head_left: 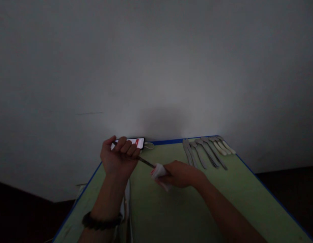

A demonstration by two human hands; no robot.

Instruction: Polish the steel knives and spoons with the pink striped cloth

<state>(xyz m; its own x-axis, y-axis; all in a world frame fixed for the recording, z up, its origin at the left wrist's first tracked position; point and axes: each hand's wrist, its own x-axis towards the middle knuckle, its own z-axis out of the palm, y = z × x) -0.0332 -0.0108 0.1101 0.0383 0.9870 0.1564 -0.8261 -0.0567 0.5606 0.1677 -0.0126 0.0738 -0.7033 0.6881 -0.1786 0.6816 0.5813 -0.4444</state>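
My left hand [122, 157] is closed around one end of a slim metal piece of cutlery [146, 162], held slantwise above the table. Its kind is hidden, as both ends are covered. My right hand [181, 173] grips a white cloth with red marks [160, 171], folded around the other end of the cutlery. Below my left wrist, partly hidden by the forearm, long metal utensils [128, 202] lie on the table.
A row of knives [188, 152], metal spoons [207, 150] and light-handled utensils [223, 146] lies at the back right of the green, blue-edged table [171, 206]. Behind my left hand is a lit phone [139, 143] with a pale cord loop [149, 145]. A grey wall [158, 67] stands behind.
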